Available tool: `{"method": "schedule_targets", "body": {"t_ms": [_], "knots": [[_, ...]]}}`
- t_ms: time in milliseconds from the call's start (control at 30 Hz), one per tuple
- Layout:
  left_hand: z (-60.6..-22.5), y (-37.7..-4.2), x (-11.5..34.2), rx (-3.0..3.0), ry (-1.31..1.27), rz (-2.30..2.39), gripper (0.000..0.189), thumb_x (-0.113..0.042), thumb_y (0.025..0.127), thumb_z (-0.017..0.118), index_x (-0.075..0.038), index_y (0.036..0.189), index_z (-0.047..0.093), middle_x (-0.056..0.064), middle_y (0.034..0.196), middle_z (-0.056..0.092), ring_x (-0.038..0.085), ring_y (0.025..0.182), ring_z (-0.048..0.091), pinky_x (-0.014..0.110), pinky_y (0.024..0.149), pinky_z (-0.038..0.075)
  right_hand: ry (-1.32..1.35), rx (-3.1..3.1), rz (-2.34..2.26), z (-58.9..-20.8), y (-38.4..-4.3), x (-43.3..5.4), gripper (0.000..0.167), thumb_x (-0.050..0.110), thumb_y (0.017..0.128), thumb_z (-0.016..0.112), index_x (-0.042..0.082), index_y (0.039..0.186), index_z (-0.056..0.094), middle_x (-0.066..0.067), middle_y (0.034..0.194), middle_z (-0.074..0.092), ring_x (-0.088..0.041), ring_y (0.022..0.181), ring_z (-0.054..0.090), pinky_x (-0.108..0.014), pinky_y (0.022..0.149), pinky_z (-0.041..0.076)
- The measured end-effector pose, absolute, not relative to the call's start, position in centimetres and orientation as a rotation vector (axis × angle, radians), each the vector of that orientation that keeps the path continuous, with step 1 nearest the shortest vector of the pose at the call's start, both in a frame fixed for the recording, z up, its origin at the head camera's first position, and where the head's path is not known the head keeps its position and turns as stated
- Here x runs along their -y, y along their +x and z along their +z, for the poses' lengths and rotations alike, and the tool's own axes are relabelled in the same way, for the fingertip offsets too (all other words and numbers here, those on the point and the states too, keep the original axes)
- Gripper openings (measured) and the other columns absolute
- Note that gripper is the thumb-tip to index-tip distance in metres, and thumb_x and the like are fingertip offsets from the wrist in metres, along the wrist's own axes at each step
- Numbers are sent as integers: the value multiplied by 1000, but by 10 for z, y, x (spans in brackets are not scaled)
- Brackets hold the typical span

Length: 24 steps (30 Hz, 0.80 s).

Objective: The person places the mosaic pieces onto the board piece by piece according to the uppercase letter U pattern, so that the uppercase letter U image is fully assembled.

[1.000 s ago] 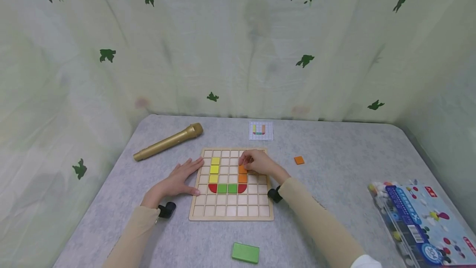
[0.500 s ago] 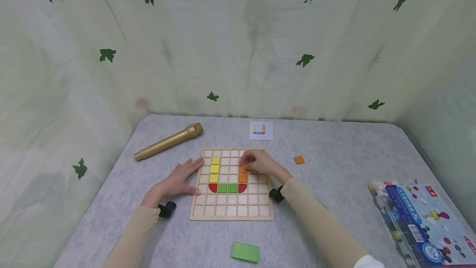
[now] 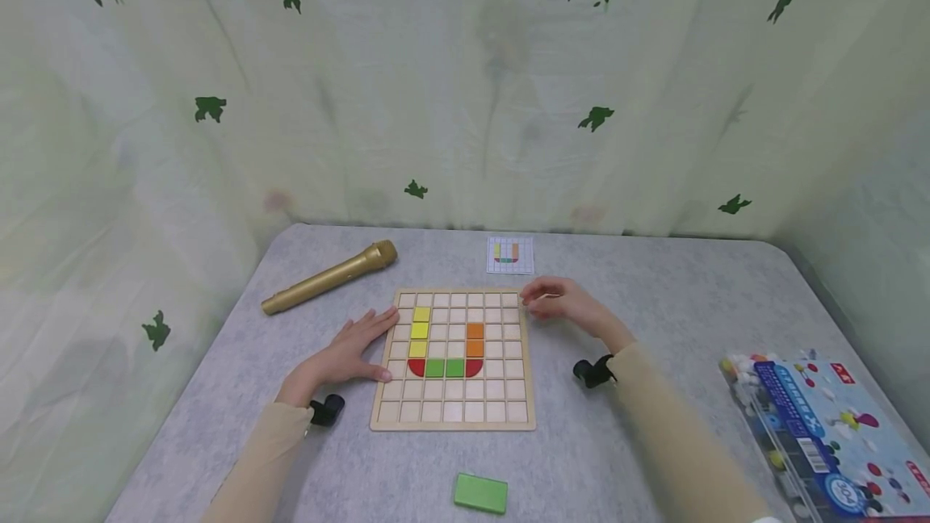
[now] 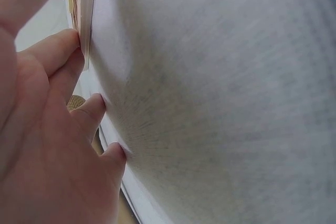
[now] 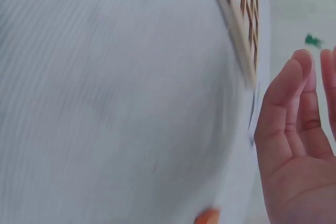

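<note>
The wooden grid board [image 3: 453, 423] lies mid-table. On it, three yellow tiles [image 3: 419, 330] form the left column, two orange tiles [image 3: 475, 339] the right one, and green tiles [image 3: 444, 368] between red rounded pieces [image 3: 474, 367] the bottom row. With fingers spread, my left hand [image 3: 341, 357] rests against the board's left edge; in the left wrist view its fingertips [image 4: 71, 38] touch board and cloth. My right hand [image 3: 570, 309] hovers off the board's upper right corner, fingers loosely bent and holding nothing. A loose orange tile [image 5: 207, 216] shows in the right wrist view; the hand hides it in the head view.
A gold microphone [image 3: 329, 278] lies at the back left. Behind the board is a small pattern card [image 3: 510, 255] showing a coloured U. A green block [image 3: 480, 493] sits in front, and a boxed set [image 3: 835, 434] stands at the right edge.
My right hand has left the right column of orange tiles and moved right, off the board. It now covers the loose orange tile in the head view. My left hand has stayed put.
</note>
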<state>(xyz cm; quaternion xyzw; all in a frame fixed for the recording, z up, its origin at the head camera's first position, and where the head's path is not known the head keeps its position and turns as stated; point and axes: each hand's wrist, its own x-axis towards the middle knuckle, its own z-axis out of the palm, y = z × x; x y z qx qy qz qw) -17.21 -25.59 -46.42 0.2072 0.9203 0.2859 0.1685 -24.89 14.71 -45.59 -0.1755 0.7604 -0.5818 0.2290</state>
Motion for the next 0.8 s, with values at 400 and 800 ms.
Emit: {"method": "schedule_targets", "body": {"t_ms": [400, 800], "knots": [[-464, -171, 256, -2619, 580, 819, 103, -43, 76, 78, -4, 152, 21, 15, 157, 16, 42, 142, 2, 59, 110, -3, -273, -2262, -1622, -463, -252, -215, 35, 15, 94, 61, -6, 121, 57, -22, 116, 60, -26, 94, 61, -33, 78, 52], [-467, -172, 257, -2617, 586, 829, 104, -44, 74, 78, -4, 152, 22, 14, 158, 16, 41, 142, 2, 59, 110, -3, -139, -2399, -1405, -464, -250, -227, 29, 4, 89, 61, -1, 117, 61, -17, 118, 60, -26, 93, 55, -33, 74, 45]]}}
